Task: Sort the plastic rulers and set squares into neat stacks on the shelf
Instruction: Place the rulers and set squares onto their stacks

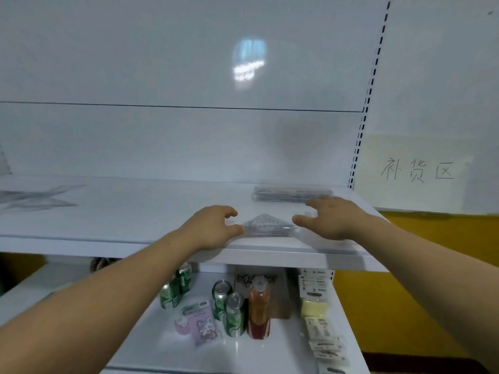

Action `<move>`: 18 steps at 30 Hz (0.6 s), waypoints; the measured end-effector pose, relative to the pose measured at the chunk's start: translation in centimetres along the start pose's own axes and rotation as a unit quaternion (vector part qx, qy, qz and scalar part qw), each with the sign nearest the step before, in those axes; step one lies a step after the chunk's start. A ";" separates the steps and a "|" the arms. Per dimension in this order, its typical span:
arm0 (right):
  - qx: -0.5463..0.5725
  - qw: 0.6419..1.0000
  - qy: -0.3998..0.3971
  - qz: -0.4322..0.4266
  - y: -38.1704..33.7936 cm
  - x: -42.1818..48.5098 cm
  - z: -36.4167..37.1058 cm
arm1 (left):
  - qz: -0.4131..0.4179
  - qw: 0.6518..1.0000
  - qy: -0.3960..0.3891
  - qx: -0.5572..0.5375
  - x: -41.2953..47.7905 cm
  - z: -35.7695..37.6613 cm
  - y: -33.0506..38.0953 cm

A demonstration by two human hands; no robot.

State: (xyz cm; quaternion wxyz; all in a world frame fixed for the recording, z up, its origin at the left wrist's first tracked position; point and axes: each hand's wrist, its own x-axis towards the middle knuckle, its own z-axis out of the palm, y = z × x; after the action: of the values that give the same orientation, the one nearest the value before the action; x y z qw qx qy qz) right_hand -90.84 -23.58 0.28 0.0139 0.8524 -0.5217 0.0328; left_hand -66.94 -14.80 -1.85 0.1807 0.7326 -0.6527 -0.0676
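Clear plastic set squares lie in a triangular stack near the front edge of the white shelf, with a stack of rulers just behind, toward the back panel. In the head view, the left hand sets its thumb against the stack's left corner, fingers loosely curled and gripping nothing. The right hand is spread open just beside the right corner, its fingers reaching toward the rulers. The step in hand appears to be squaring up the set squares between both hands. More clear pieces lie loose at the shelf's far left; the next move probably calls for collecting these and adding each to its matching stack.
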 end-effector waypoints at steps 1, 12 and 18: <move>0.005 1.000 0.000 -0.004 -1.0 0.5 -0.4 | 0.000 1.000 -0.002 0.012 -0.2 -0.5 -0.7; 0.053 0.991 -0.033 -0.116 -21.8 7.7 -1.0 | -0.102 0.993 0.007 0.056 -5.4 -8.4 -17.2; 0.066 0.977 -0.035 -0.199 -37.7 11.0 0.2 | -0.175 0.980 0.035 0.088 -9.9 -14.5 -30.4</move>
State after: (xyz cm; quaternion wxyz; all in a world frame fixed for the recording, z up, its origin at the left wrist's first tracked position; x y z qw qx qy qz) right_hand -52.31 -16.18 1.23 -0.0544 0.9387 -0.3387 0.0339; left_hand -35.16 -0.07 -0.54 0.1237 0.8503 -0.5113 -0.0152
